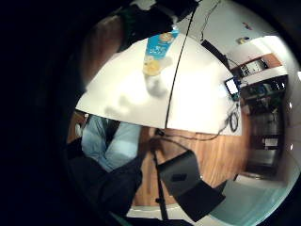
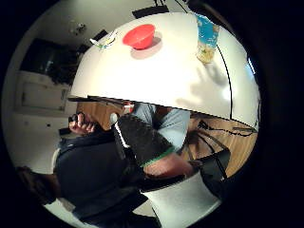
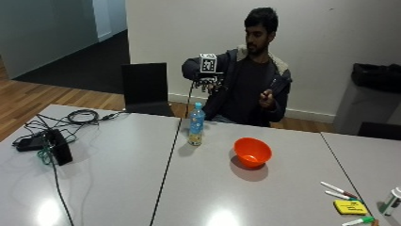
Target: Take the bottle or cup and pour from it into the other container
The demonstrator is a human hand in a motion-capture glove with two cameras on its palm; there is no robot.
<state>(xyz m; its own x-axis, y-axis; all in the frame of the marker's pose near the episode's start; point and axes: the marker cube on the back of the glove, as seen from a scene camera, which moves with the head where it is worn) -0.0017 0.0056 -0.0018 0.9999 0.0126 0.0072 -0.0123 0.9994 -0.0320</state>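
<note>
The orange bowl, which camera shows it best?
The outside view: the orange bowl sits whole and unobstructed on the white table, right of the bottle. The thumb side palm view shows it too, but farther off, near the table's far edge. The little finger side palm view does not show it.

Your outside view looks from across the white table (image 3: 251, 197) toward the seated person, taking in the bottle (image 3: 196, 125), the red bowl (image 3: 252, 151) and the raised gloved right hand (image 3: 207, 84) above the far edge. Both palm views look down and outward from that hand, well above the tabletop: the thumb-side one faces the bottle (image 2: 207, 39) and bowl (image 2: 140, 35), the little-finger-side one the bottle (image 1: 156, 53) and wooden floor (image 1: 221, 160). All three views share the bottle and table.
</note>
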